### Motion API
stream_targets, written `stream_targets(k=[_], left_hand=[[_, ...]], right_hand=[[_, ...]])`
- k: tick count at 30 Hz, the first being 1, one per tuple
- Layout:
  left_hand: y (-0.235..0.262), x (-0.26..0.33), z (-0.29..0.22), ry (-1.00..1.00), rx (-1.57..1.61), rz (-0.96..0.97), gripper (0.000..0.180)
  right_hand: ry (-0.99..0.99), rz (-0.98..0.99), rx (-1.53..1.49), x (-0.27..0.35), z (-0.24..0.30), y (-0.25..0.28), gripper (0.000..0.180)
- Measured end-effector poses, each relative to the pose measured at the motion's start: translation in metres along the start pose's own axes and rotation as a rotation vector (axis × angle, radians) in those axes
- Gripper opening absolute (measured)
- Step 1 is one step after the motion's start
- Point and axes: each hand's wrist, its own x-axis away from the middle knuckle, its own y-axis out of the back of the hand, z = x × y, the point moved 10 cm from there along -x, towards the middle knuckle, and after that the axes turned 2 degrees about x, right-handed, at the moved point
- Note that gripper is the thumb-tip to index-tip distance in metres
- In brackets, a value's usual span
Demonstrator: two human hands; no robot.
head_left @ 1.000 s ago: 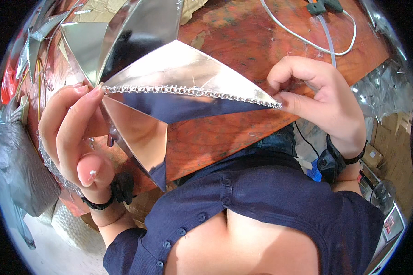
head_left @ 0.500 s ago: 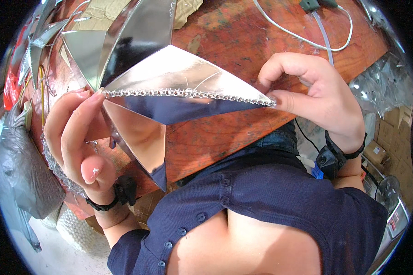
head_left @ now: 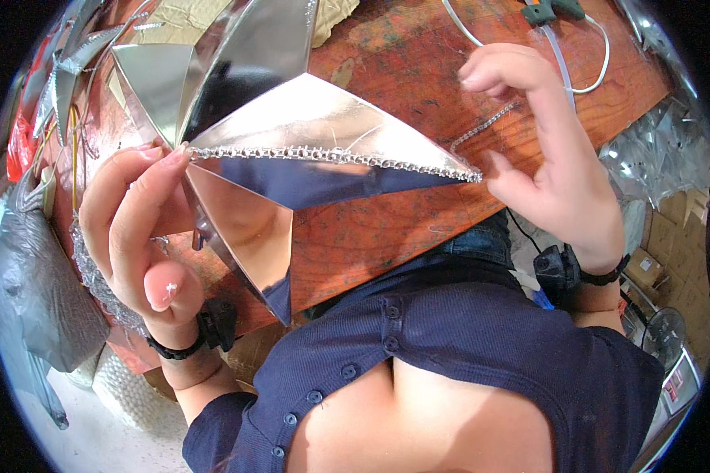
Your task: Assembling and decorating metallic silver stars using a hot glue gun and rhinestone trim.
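Note:
A large mirror-finish star point(head_left: 252, 118) with folded, pointed arms lies tilted in front of me, its facets reflecting dark blue and skin tones. Along the ridge of its right-pointing arm runs a rhinestone chain point(head_left: 331, 155), reaching the tip. From behind that tip a loose length of chain point(head_left: 485, 126) trails up and right. My left hand point(head_left: 134, 229) is closed at the star's centre, fingertips pressing the chain's inner end; its thumb points away from the star. My right hand point(head_left: 564, 173) is open just beyond the arm's tip, thumb and fingers apart with nothing visibly gripped.
The red-brown wooden table point(head_left: 402, 79) lies beneath the star. A white cable point(head_left: 603, 59) with a dark green connector point(head_left: 556, 9) is at the far right. Clear plastic wrapping point(head_left: 647, 154) hangs off the right edge; a grey plastic bag point(head_left: 43, 276) sits at left.
My right thumb and fingers have spread off the arm's tip, and the loose chain tail now shows there. The star and my left hand have shifted slightly right.

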Motion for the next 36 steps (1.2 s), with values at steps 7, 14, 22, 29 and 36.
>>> stream_targets(k=[7,14,22,29,36], left_hand=[[0.001,-0.001,-0.001,-0.006,-0.018,0.003,0.075],[0.001,0.0,-0.001,-0.015,-0.016,-0.002,0.074],[0.001,0.001,-0.001,-0.014,-0.006,-0.006,0.073],[0.001,-0.002,-0.002,-0.005,-0.017,0.007,0.072],[0.002,-0.007,0.001,-0.001,0.03,0.045,0.072]], right_hand=[[-0.244,0.046,-0.474,0.026,-0.013,0.013,0.012],[-0.427,0.11,-0.601,0.036,-0.025,-0.022,0.009],[-0.392,0.158,-0.563,0.035,-0.023,-0.024,0.011],[-0.403,0.163,-0.701,0.035,-0.024,-0.027,0.014],[-0.686,0.519,-0.771,0.062,-0.047,-0.026,0.036]])
